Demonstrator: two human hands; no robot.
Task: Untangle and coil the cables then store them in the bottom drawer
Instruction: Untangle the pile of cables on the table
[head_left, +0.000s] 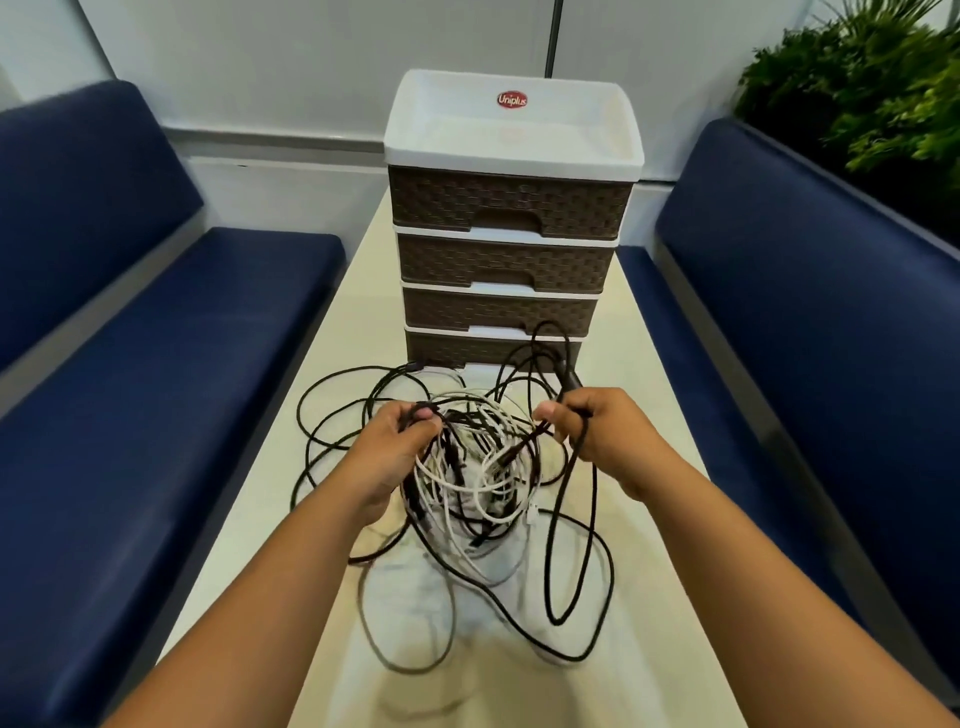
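Observation:
A tangle of black and white cables (467, 467) lies in the middle of the narrow cream table (649, 395), lifted partly off it. My left hand (389, 452) grips a bunch of black strands at the tangle's left side. My right hand (597, 431) grips a black cable, whose plug end sticks up behind its fingers. Black loops trail out to the left and toward me. Behind the tangle stands a drawer unit (511, 223) with a white top and brown woven fronts. Its bottom drawer (467, 347) is closed and partly hidden by cables.
Blue padded benches run along both sides of the table, one on the left (156, 389) and one on the right (805, 338). A green plant (872, 88) stands at the back right. A white wall closes the far end.

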